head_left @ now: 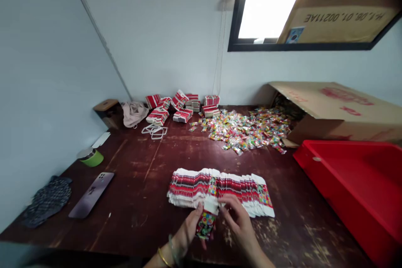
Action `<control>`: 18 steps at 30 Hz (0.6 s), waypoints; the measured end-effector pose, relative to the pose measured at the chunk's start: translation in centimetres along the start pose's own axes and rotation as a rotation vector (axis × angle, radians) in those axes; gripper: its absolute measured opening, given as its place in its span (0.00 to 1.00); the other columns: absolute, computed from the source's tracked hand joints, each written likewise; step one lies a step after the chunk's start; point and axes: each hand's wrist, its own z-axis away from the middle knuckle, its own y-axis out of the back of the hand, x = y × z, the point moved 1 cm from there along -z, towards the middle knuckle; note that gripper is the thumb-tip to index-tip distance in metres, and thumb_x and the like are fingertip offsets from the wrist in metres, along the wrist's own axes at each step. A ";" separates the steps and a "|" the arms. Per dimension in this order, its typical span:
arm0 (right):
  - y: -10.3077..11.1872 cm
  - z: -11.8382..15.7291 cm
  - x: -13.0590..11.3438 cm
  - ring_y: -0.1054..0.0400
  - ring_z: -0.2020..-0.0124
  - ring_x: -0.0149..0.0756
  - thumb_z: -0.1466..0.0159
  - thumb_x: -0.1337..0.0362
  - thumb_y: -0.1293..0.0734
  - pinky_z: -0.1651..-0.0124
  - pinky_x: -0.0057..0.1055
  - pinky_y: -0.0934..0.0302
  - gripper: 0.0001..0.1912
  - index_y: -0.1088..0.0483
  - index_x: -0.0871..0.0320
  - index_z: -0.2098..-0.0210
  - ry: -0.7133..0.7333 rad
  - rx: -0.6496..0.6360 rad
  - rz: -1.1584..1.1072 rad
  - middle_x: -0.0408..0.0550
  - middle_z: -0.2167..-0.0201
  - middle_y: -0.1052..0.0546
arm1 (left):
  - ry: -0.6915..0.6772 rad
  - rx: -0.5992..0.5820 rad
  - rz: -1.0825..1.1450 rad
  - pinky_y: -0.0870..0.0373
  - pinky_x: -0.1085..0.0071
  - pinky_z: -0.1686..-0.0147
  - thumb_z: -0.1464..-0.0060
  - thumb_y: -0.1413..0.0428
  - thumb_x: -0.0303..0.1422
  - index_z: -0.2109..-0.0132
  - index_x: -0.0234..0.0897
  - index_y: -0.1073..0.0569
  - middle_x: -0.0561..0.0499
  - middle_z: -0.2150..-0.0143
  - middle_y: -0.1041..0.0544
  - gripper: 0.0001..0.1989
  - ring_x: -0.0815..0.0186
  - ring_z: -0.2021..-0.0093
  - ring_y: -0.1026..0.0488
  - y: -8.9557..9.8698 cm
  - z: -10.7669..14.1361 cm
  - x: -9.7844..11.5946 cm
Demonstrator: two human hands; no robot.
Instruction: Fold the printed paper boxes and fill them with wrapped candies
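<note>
My left hand [187,227] grips a small printed carton [205,224] near the table's front edge, thumb on its near face and fingers behind. The carton is colourful, with its white flap end [211,204] pointing away from me. My right hand [238,217] is closed at that flap, thumb and forefinger pinched at its right edge. Whether anything is inside the carton cannot be seen. Just beyond both hands lies a long row of flat, overlapping cartons [191,186], red, white and black along their edges, with printed faces showing at the middle and right end.
Behind the row spreads a heap of small wrapped candies [245,127], beside an open cardboard box [342,109]. A red tray [345,184] stands at the right. Carton bundles [183,115] and white bands [155,131] lie at the back. At left are a phone [91,194], green-sided container [91,158] and dark cloth [50,201].
</note>
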 end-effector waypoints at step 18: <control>1.0 -0.8 1.1 0.31 0.77 0.28 0.47 0.55 0.25 0.67 0.28 0.35 0.17 0.24 0.59 0.62 -0.411 -0.219 -0.523 0.43 0.75 0.26 | -0.226 -0.119 -0.028 0.36 0.73 0.76 0.46 0.50 0.47 0.56 0.33 0.27 0.47 0.67 0.27 0.21 0.63 0.68 0.30 -1.1 0.0 2.9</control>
